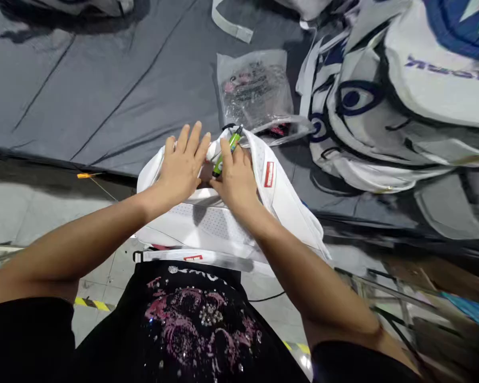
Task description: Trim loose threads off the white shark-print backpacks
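Fabric in smooth white, with a panel of tiny perforations and a softly rounded outline, makes up the bag [219, 223] under both hands, its far part over the near edge of the counter [115, 69] and the rest reaching toward the wearer. The left hand [183, 162] is flattened on the bag's far rim, fingers extended and slightly fanned, with no grip visible. The right hand [239, 178] is partly curled at the bag's opening, a slim green pen-like tool [233, 141] with a dark tip caught among its fingers. Just right of that hand, a red label [269, 174] is sewn to the bag; its pale lettering is too blurred to read. Nearer the wearer than the hands, a white strap [223, 257] bears a similar small red label. Beyond the right hand lies a clear, crinkled plastic pouch [255, 85] with printing I cannot make out. Farther right, grey and white bags [359, 106] are heaped, with navy eye-like ovals, dark piping and partly visible purple letters. Creased dark grey sheeting covers the counter beyond the left hand.
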### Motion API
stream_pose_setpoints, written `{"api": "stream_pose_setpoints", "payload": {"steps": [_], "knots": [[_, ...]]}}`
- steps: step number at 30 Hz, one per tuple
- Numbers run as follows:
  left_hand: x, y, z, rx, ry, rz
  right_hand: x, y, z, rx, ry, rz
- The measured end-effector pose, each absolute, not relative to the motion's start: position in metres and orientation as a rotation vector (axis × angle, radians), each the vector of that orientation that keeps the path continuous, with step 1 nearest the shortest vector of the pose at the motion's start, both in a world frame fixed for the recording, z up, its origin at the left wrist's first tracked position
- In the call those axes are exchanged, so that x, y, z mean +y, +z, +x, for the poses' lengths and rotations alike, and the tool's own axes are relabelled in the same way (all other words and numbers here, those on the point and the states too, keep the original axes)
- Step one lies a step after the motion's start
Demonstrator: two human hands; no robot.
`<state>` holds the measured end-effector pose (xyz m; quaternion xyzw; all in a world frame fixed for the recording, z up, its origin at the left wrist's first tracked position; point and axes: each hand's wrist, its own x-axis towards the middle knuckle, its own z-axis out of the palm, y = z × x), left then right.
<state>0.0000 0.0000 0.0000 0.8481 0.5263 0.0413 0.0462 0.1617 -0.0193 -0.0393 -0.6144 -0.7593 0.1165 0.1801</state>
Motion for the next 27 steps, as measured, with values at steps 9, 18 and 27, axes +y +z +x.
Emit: {"api": "stream_pose_setpoints", "payload": {"steps": [9, 18, 27], "knots": [[-0.003, 0.007, -0.005, 1.559, 0.031, 2.671, -0.024, -0.044, 0.167, -2.084, 0.369, -1.574], [-0.004, 0.006, -0.007, 1.566, 0.051, 2.685, -0.043, -0.033, 0.214, -2.112, 0.258, -1.164], [-0.004, 0.013, -0.004, 1.600, -0.076, 2.683, -0.067, -0.014, 0.199, -2.366, 0.542, -0.952]]}}
